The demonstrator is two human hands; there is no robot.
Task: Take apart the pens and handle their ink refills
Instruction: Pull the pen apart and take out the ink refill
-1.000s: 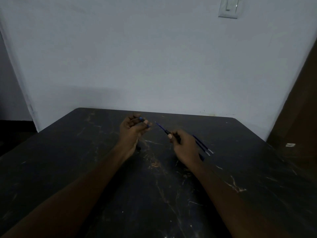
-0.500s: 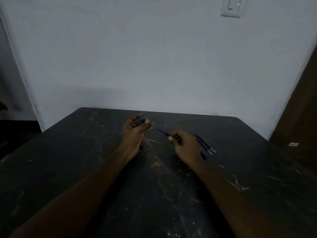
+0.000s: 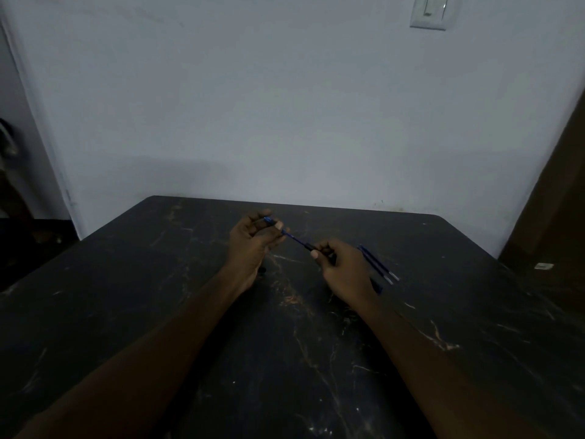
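Head view: dim, dark scuffed table (image 3: 196, 312) against white wall (image 3: 285, 106). Both bare forearms reaching in from bottom edge.

Left hand (image 3: 251, 243) raised above table, fingers curled closed around blue pen barrel (image 3: 269, 220); thumb pressed on top near its right end. Blue end of barrel poking out past fingertips at upper left.

Right hand (image 3: 343, 267) also off the table, thumb and fingers pinched shut on dark tip piece (image 3: 308, 247). Thin blue refill (image 3: 294, 238) spanning the gap between the hands, sloping down to the right, left end at or inside the barrel mouth. Cannot tell how far in; too dark and small.

Two loose refills (image 3: 378, 266) lying flat on table just right of right hand, side by side, nearly parallel, pale tips pointing toward lower right. Partly hidden behind the hand at the near end.

Small dark part (image 3: 262, 270) on table under left wrist, unidentifiable.

Light switch (image 3: 431, 11) on wall, top right. Brown door or panel (image 3: 557, 191) along right edge.
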